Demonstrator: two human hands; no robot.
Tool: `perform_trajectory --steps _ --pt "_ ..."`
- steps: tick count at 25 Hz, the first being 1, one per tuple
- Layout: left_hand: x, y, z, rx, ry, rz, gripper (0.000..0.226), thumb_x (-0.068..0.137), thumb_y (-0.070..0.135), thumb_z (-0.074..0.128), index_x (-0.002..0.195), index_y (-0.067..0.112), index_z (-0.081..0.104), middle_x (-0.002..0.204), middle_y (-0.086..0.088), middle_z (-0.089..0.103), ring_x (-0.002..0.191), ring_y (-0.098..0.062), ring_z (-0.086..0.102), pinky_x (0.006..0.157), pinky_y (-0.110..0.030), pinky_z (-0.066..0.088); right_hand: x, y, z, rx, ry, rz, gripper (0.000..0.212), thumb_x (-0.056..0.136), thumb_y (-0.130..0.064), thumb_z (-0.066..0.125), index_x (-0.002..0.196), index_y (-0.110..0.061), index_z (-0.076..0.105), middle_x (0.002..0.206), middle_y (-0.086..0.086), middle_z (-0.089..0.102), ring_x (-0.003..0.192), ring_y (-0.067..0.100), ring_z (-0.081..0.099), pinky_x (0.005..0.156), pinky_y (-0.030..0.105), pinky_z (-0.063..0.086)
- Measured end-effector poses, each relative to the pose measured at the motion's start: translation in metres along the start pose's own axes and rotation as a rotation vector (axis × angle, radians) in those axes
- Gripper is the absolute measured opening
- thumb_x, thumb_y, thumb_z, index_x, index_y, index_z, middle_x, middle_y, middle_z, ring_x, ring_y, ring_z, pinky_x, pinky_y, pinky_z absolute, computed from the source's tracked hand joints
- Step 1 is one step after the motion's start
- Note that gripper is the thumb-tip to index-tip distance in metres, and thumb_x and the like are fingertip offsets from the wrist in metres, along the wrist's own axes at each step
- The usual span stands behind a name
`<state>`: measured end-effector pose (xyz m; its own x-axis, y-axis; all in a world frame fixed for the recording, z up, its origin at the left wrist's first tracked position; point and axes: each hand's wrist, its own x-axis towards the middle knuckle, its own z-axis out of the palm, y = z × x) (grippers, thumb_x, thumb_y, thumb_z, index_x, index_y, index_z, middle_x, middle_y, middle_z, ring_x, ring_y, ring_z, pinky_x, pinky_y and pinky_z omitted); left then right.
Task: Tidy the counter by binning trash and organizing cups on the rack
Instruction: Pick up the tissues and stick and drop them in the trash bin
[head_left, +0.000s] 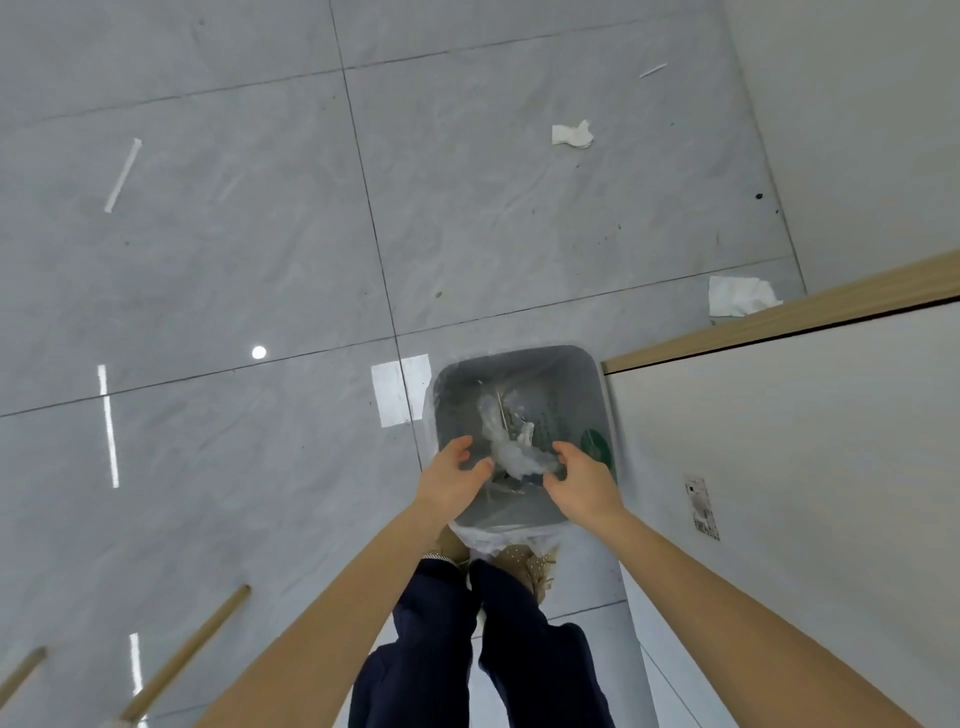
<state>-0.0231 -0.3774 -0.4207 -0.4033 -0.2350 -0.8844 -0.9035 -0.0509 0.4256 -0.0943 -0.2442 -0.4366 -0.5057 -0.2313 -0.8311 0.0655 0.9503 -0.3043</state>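
Observation:
I look straight down into a grey bin (602, 395) with a clear liner, standing on the floor against a cabinet. My left hand (449, 480) and my right hand (582, 483) hover over its near rim, fingers spread, palms facing each other. Between them is a crumpled white and clear wad of trash (511, 457), blurred, over the bin's inside; neither hand grips it. More scraps and a green item (595, 441) lie at the bottom. No cups or rack are in view.
A white cabinet side (779, 415) with a wooden top edge (779, 317) stands right of the bin. On the grey tiled floor lie two crumpled tissues (571, 135) (740, 296) and a straw wrapper (122, 174). Wooden furniture legs (187, 654) slant at lower left.

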Motion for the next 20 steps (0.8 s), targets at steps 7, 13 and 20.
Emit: perform_trajectory --steps 7,13,20 --pt "-0.109 0.049 -0.037 0.634 0.003 0.206 0.057 0.093 0.032 0.042 0.143 0.017 0.019 0.153 -0.005 0.028 0.137 -0.025 0.033 0.113 -0.042 0.029 -0.107 -0.042 -0.054 -0.279 0.055 -0.151 0.054 0.091 -0.026 0.045 0.14 -0.016 0.026 0.141 0.009 0.044 0.129 0.026 0.042 0.105 0.041 0.037" --pt "-0.213 0.095 -0.057 0.927 0.076 0.342 0.059 0.094 0.035 0.038 0.144 0.02 0.014 0.155 -0.005 0.022 0.141 -0.025 0.025 0.117 -0.047 0.014 -0.211 -0.074 -0.099 -0.378 0.142 -0.205 0.059 0.092 -0.032 0.044 0.143 -0.019 0.018 0.153 0.006 0.024 0.143 0.024 0.017 0.117 0.046 0.012" --pt "-0.306 0.129 -0.071 1.095 0.118 0.468 0.059 0.095 0.039 0.032 0.145 0.021 0.007 0.157 -0.007 0.012 0.145 -0.029 0.009 0.117 -0.05 0.005 -0.308 -0.081 -0.14 -0.376 0.273 -0.193 0.066 0.09 -0.041 0.044 0.144 -0.025 0.009 0.157 0.004 0.009 0.145 0.027 0.002 0.118 0.048 0.003"
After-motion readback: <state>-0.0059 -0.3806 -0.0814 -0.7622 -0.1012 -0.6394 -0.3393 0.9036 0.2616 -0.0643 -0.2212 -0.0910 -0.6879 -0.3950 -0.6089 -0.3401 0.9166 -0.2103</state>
